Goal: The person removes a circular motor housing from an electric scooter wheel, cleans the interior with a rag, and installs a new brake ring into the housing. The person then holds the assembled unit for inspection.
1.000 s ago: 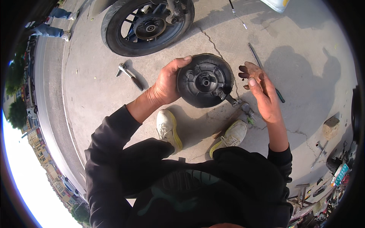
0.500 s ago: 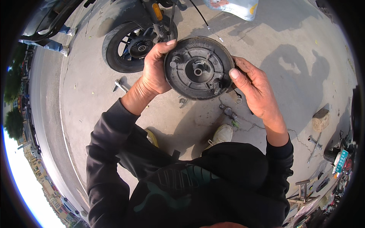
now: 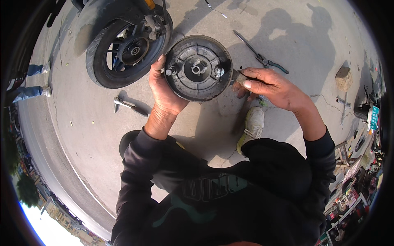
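Top (image 3: 262, 205): black, long-sleeved, dark green print (image 3: 186, 208) on front. Trousers (image 3: 283, 164): black. Right shoe (image 3: 255, 121): off-white, laced, yellow sole edge (image 3: 240, 144).

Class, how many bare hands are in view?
2: the bare left hand, gripping the dark round metal plate; the bare right hand, at its right side. Those of the blue-jeaned bystander aren't visible.

Left grip (image 3: 165, 93) holds black disc (image 3: 207, 86); right grip (image 3: 274, 89) apparently pinches lever (image 3: 238, 77).

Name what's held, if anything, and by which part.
Left hand holds the round dark plate by its left rim; right hand grips the short lever jutting from its right edge.
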Motion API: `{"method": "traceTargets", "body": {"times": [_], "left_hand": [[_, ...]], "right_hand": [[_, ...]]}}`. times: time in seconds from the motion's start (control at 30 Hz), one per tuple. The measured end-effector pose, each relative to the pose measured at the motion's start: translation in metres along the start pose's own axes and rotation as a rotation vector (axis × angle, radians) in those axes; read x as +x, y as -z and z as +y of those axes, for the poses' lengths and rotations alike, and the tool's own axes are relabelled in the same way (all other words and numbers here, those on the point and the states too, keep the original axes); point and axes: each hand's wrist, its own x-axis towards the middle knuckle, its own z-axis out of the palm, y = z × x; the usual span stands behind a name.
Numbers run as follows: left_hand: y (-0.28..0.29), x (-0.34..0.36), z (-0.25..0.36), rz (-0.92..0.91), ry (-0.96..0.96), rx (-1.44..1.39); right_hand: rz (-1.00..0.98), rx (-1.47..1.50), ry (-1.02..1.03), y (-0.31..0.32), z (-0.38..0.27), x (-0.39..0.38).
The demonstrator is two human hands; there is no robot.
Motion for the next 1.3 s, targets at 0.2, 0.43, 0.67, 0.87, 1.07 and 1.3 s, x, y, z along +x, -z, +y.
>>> {"method": "traceTargets", "body": {"times": [0.2,0.43,0.67,0.87,1.07,1.3], "left_hand": [[0.004,0.024,-0.006,0.012,0.172,0.045],[0.002,0.04,-0.061,-0.27,0.489,0.165],[-0.029,0.026,-0.158,-0.303,0.66,0.299],[-0.022,0.018,-0.204,-0.317,0.689,0.401],[0.003,0.017,-0.175,-0.193,0.476,0.675],[-0.085,-0.052,-0.156,-0.051,0.394,0.813]], "right_hand": [[0.165,0.099,-0.163,-0.038,0.007,-0.016],[0.527,-0.09,-0.305,-0.067,0.008,-0.091],[1.013,-0.789,-0.585,-0.202,-0.044,-0.197],[1.125,-0.79,-0.423,-0.251,-0.027,-0.192],[1.242,-0.869,-0.151,-0.254,0.031,-0.205],[0.505,-0.336,-0.612,-0.267,0.055,-0.214]]}}
